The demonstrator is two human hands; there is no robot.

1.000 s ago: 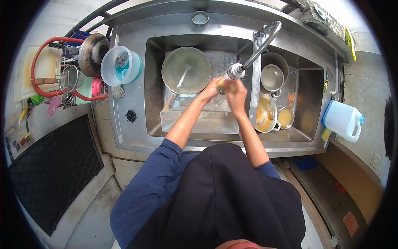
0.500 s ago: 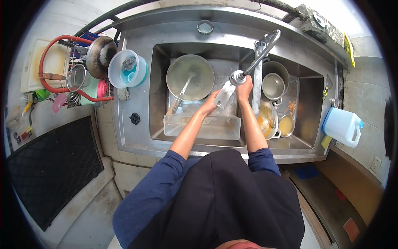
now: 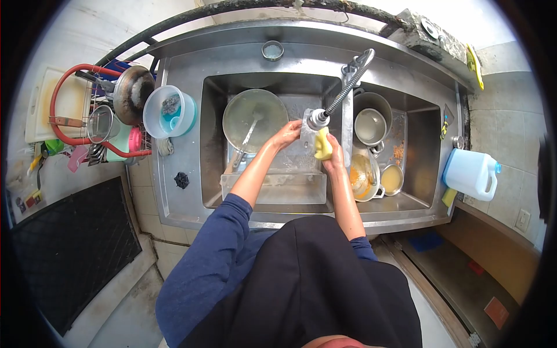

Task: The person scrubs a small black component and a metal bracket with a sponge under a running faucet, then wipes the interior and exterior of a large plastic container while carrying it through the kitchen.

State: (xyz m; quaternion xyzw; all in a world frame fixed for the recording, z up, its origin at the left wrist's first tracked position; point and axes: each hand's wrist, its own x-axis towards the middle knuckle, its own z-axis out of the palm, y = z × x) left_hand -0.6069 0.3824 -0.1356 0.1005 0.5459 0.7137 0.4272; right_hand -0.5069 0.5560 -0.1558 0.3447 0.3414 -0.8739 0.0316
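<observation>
Over the left sink basin, a spray faucet head (image 3: 318, 118) hangs on its coiled hose between my two hands. My left hand (image 3: 287, 135) is closed on the edge of a flat whitish piece (image 3: 307, 132), partly hidden by the spray head. My right hand (image 3: 335, 155), fingers curled, grips a lumpy pale yellow sponge (image 3: 322, 145) just below the spray head. Left of them stands a large round pan (image 3: 239, 110) of cloudy water with a long-handled utensil (image 3: 250, 132) in it. Below my hands, a clear plastic bin (image 3: 275, 194) lies along the basin's near side.
In the right basin (image 3: 418, 174) are pots (image 3: 369, 124), a bowl of yellowish liquid (image 3: 392, 178) and orange food scraps (image 3: 398, 152). A blue jug (image 3: 471, 174) stands at the right. To the left are a plastic tub (image 3: 169, 110) and a crowded dish rack (image 3: 69, 87).
My right hand has moved down toward me, and the yellow sponge now shows in it. The whitish piece is now more upright beside the spray head. The whole view has shifted slightly.
</observation>
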